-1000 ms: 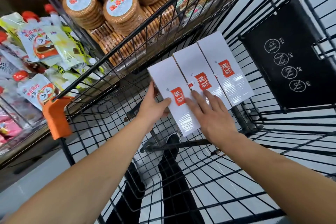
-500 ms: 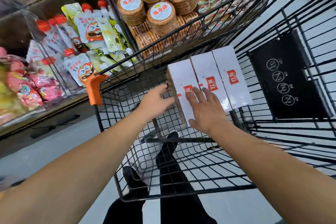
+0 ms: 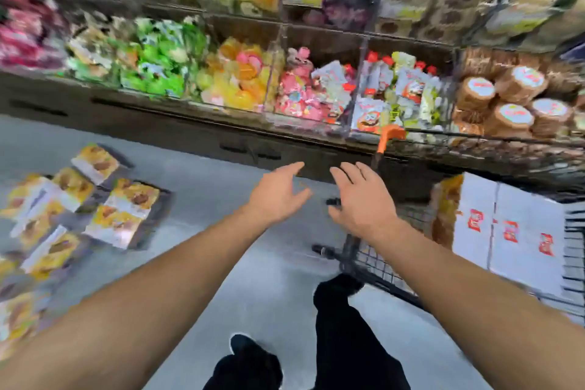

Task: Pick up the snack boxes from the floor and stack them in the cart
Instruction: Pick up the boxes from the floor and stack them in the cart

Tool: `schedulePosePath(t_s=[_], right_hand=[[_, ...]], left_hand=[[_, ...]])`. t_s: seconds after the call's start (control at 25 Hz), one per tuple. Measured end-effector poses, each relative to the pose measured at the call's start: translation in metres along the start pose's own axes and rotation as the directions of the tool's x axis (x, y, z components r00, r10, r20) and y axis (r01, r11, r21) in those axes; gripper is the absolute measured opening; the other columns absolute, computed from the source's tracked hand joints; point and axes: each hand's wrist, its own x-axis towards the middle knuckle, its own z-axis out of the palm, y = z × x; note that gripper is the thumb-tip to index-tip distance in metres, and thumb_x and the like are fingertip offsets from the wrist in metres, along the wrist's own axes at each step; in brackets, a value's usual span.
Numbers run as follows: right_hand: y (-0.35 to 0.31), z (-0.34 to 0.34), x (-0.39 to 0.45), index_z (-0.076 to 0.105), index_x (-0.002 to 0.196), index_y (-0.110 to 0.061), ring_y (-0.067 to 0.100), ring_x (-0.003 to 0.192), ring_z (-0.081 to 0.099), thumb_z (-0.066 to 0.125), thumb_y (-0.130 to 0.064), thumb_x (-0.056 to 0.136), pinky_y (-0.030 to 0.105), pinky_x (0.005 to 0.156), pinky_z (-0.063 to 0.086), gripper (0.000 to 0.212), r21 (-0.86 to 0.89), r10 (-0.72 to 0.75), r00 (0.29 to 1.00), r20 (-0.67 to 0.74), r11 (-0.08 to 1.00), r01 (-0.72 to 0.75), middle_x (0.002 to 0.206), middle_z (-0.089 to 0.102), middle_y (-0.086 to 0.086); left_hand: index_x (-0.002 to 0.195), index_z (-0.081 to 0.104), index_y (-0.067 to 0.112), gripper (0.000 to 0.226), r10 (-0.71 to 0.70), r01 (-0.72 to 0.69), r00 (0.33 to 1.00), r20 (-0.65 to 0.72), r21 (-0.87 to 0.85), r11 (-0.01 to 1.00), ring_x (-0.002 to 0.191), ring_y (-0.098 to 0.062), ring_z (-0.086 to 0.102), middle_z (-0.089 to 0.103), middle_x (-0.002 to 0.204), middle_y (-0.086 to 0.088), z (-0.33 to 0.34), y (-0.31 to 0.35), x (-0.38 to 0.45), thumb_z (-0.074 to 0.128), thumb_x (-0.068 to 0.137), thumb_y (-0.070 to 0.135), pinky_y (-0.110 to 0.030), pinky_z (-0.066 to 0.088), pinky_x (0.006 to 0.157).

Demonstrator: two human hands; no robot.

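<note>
Empty hands between cart and floor

Left hand (image 3: 278,196) and right hand (image 3: 364,203) hang open, holding nothing (frame blurred). Boxes (image 3: 123,212) lie scattered on the floor, left; cart (image 3: 373,260) right. Best crouch, grip one box squarely by its long edges.

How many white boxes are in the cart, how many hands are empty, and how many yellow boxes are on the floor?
White boxes in the cart: 3
Empty hands: 2, left hand, right hand
Yellow boxes on the floor: several, too blurred to count
Total counted: 5
</note>
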Motion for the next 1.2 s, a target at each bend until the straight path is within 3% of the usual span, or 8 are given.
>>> schedulePosePath(t_s=[0.2,0.44,0.68,0.96,1.2], right_hand=[[-0.193,-0.020,0.014,0.042,0.136,-0.016,0.031,0.131,0.039,0.058,-0.057,0.074,0.044,0.109,0.033,0.076,-0.156,-0.279,0.960,0.012,0.948,0.278,0.139,0.044,0.007],[-0.411,-0.019,0.030,0.044,0.136,-0.016,0.028,0.129,0.042,0.052,-0.058,0.075,0.042,0.108,0.034,0.075,-0.154,-0.543,0.830,0.129,0.815,0.558,0.137,0.046,0.005],[-0.543,-0.006,0.096,0.039,0.143,-0.016,0.027,0.135,0.036,0.059,-0.049,0.083,0.036,0.111,0.030,0.071,-0.101,-0.672,0.717,0.183,0.713,0.694,0.147,0.040,0.004],[-0.650,0.029,0.226,0.035,0.144,-0.016,0.026,0.134,0.036,0.060,-0.049,0.085,0.034,0.109,0.032,0.072,-0.078,-0.709,0.613,0.348,0.630,0.773,0.145,0.042,0.004],[-0.735,0.106,0.306,0.032,0.147,-0.016,0.025,0.138,0.031,0.061,-0.046,0.085,0.035,0.114,0.027,0.075,-0.085,-0.682,0.588,0.435,0.619,0.781,0.151,0.035,0.004]], left_hand=[[0.145,0.037,0.012,0.066,-0.234,0.204,0.944,-0.234,-0.146,0.968,0.131,-0.029,0.046,0.051,0.141,-0.015,-0.080,-0.165,-0.142,0.059,0.088,0.038,-0.029,0.029,0.104],[0.142,0.044,0.019,0.060,-0.608,0.472,0.707,-0.363,-0.399,0.786,0.124,-0.029,0.052,0.055,0.137,-0.011,-0.137,-0.334,-0.284,0.064,0.087,0.034,-0.031,0.039,0.098],[0.145,0.040,0.016,0.065,-0.799,0.563,0.506,-0.324,-0.578,0.591,0.128,-0.027,0.050,0.048,0.145,-0.007,-0.161,-0.455,-0.326,0.063,0.087,0.036,-0.035,0.041,0.104],[0.144,0.041,0.017,0.064,-0.928,0.580,0.321,-0.190,-0.734,0.352,0.128,-0.028,0.051,0.047,0.146,-0.005,-0.181,-0.576,-0.296,0.064,0.087,0.036,-0.038,0.040,0.106],[0.145,0.040,0.022,0.065,-0.944,0.546,0.319,-0.080,-0.799,0.252,0.126,-0.025,0.052,0.047,0.146,-0.002,-0.162,-0.701,-0.261,0.063,0.086,0.040,-0.037,0.042,0.105]])
